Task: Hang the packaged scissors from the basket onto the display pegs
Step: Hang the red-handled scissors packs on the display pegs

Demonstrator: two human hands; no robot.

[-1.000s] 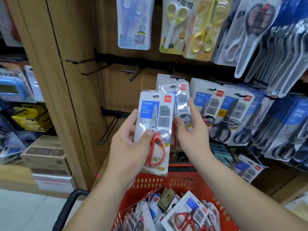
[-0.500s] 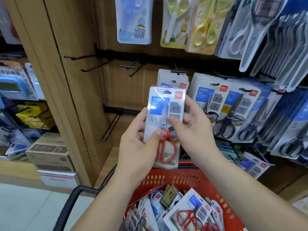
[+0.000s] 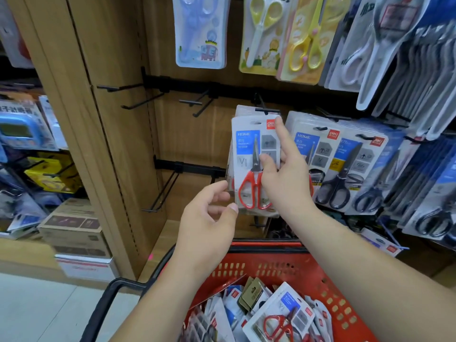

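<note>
A packaged pair of red-handled scissors is held up against the stack of like packs under a black display peg. My right hand pinches it, thumb on the front and index finger stretched up along its right edge. Whether its hang hole sits on the peg I cannot tell. My left hand hovers at the pack's lower left corner with loosely curled fingers and holds nothing. Below, the red basket holds several more scissors packs.
Bare black pegs stick out left of the stack, with more hooks lower down. Black-handled scissors packs hang to the right, children's scissors above. A wooden shelf post and boxes stand at left.
The pack has gone up and right to the peg's stack. My left hand has let go of it and dropped back; my right hand now holds it alone.
</note>
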